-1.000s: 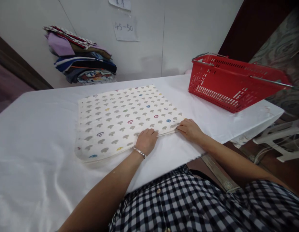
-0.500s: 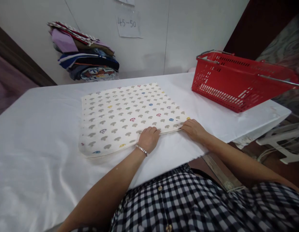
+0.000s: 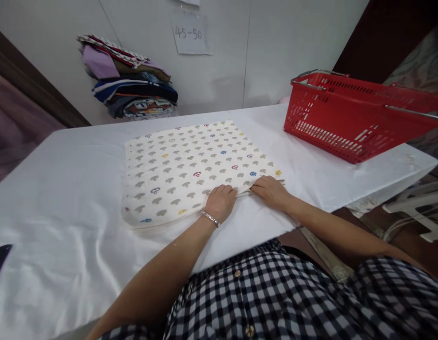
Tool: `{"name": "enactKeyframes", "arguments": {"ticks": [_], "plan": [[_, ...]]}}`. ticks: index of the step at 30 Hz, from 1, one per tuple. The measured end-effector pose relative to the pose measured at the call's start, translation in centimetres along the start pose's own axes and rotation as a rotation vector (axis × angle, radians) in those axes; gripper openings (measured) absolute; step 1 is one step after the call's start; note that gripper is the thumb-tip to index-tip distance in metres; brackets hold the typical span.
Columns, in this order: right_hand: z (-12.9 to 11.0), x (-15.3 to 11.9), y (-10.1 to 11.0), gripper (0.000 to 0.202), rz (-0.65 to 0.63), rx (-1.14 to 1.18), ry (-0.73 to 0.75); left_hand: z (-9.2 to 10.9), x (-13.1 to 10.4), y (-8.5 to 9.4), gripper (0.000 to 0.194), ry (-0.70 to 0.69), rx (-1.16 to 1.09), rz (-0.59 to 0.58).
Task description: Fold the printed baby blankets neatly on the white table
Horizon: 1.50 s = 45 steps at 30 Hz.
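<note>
A folded cream cloth with rows of grey mushrooms and a few coloured ones lies flat on the table. At its near edge, my left hand, with a silver bracelet at the wrist, has its fingers closed over the layers. Just to the right, my right hand pinches the same edge, and the cloth puckers slightly there. The thumbs and the undersides of the layers are hidden.
The table has a white cover. A red shopping basket with metal handles stands at the right. A stack of folded fabrics sits at the back left, beside a wall with a paper sign reading 45-50. A white stool is lower right.
My right hand has slid left along the cloth's near edge, closer to my left hand, and the edge there has bunched up. My left hand stays in place on the cloth.
</note>
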State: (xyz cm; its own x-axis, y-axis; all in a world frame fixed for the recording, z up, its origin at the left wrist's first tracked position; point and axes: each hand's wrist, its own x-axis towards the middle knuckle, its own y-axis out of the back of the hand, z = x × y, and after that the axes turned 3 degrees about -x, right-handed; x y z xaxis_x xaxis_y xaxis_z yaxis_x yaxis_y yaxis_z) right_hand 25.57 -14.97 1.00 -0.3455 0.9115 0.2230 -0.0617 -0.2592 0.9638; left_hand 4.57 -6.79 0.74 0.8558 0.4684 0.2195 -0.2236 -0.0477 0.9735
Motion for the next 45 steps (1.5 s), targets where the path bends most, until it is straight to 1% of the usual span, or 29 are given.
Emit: {"name": "enactKeyframes", "arguments": {"ticks": [3,7,10,15,19,23,26,28,30,33,35,39,45], "plan": [[-0.4,0.3,0.0,0.026,0.012,0.033,0.013,-0.1,-0.1,-0.1,0.02,-0.006,-0.005,0.015],[0.0,-0.2,-0.2,0.027,0.046,0.07,0.048,-0.2,-0.1,-0.3,0.021,-0.027,0.004,0.053],[0.3,-0.7,-0.4,0.03,0.07,0.072,0.043,-0.2,-0.1,-0.5,0.021,-0.042,0.026,0.06],[0.6,-1.1,-0.5,0.03,0.071,0.041,0.025,-0.2,-0.1,-0.7,0.024,-0.063,0.018,0.059],[2.2,-2.6,-0.3,0.028,0.064,-0.008,-0.045,-0.4,-0.1,-0.7,0.023,-0.075,0.008,0.061],[4.4,-5.1,0.3,0.027,0.024,-0.062,-0.116,-0.4,0.0,-0.6,0.023,-0.073,0.005,0.063],[5.6,-6.7,0.7,0.027,0.013,-0.067,-0.172,-0.5,0.0,-0.5,0.024,-0.073,0.002,0.043],[5.9,-7.4,0.7,0.026,0.041,-0.017,-0.221,-0.5,0.0,-0.5,0.023,-0.072,0.008,0.043],[6.0,-7.8,0.6,0.025,0.119,0.085,-0.29,-0.6,0.0,-0.5,0.023,-0.073,0.008,0.05],[6.1,-7.8,0.3,0.023,0.26,0.269,-0.436,-0.6,0.0,-0.4,0.024,-0.074,0.005,0.055],[6.1,-7.5,0.2,0.021,0.282,0.367,-0.549,-0.6,0.0,-0.3,0.025,-0.071,0.007,0.056],[5.9,-6.7,0.2,0.024,0.17,0.487,-0.763,-0.5,0.0,-0.1,0.025,-0.06,-0.023,0.036],[6.1,-5.5,0.4,0.036,-0.014,0.641,-0.979,-0.4,0.0,0.0,0.027,-0.056,0.009,0.017]]}}
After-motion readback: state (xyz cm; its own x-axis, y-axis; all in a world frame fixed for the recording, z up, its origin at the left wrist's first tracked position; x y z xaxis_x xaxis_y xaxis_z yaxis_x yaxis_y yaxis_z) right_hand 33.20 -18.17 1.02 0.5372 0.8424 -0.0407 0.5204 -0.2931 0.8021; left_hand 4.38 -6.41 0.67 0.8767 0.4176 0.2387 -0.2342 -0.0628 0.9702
